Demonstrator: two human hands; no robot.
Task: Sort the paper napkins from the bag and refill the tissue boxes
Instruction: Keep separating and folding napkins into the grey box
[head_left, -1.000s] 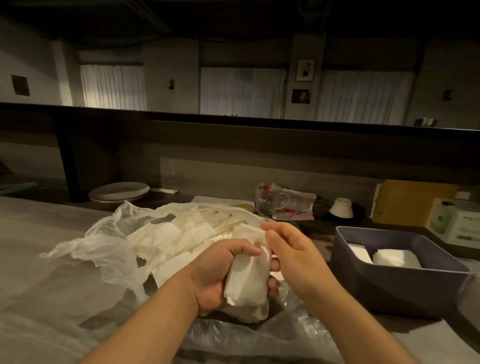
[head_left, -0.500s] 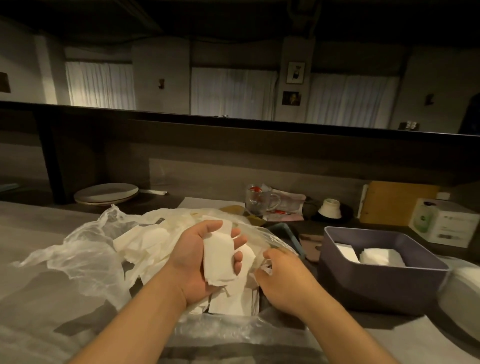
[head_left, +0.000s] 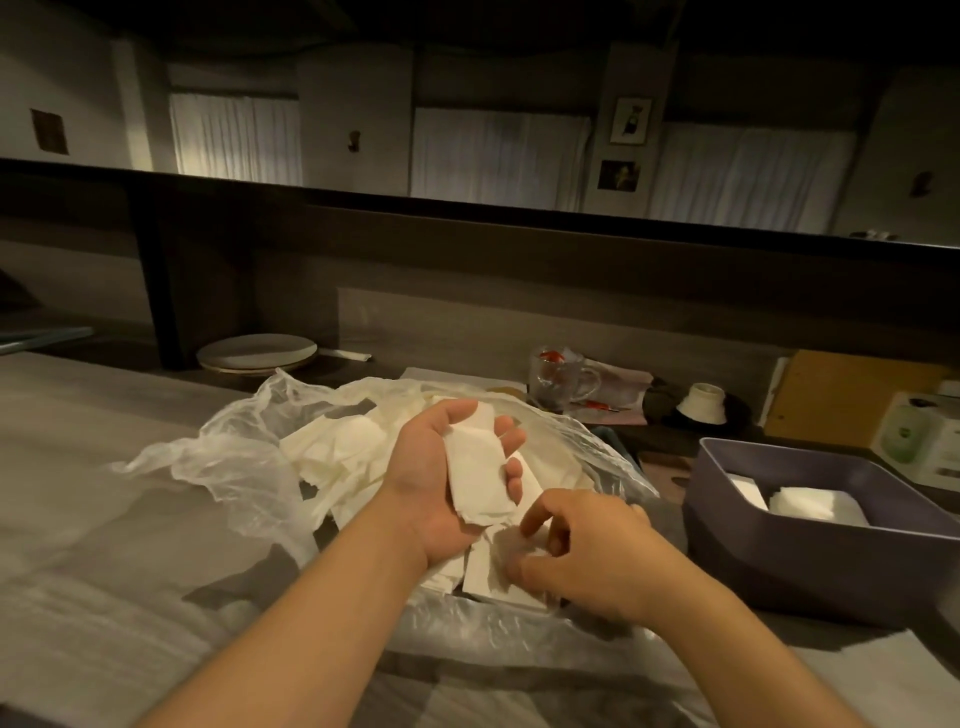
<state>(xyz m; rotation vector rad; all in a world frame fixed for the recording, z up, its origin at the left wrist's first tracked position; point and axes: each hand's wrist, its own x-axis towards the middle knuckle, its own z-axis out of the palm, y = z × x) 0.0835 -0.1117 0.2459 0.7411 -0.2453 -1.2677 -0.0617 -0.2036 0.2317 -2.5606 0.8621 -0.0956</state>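
A clear plastic bag (head_left: 234, 467) lies open on the counter with several white paper napkins (head_left: 332, 447) spilling inside it. My left hand (head_left: 431, 467) is palm up over the bag and holds a small folded stack of napkins (head_left: 475, 478), fingers curled round its edge. Lower right of it, my right hand (head_left: 587, 551) pinches a napkin (head_left: 498, 571) lying in the bag. A purple tissue box (head_left: 810, 561) stands open at the right with white napkins (head_left: 815, 504) in it.
Stacked plates (head_left: 257, 351) sit at the back left. A glass mug (head_left: 558, 384), a small white cup (head_left: 701, 402), a yellow-brown box (head_left: 841, 400) and a white carton (head_left: 919, 441) crowd the back right. A raised dark ledge runs behind the counter.
My left hand turned palm up and opened its tight grip on the napkin stack. My right hand left that stack and dropped into the bag, onto a loose napkin.
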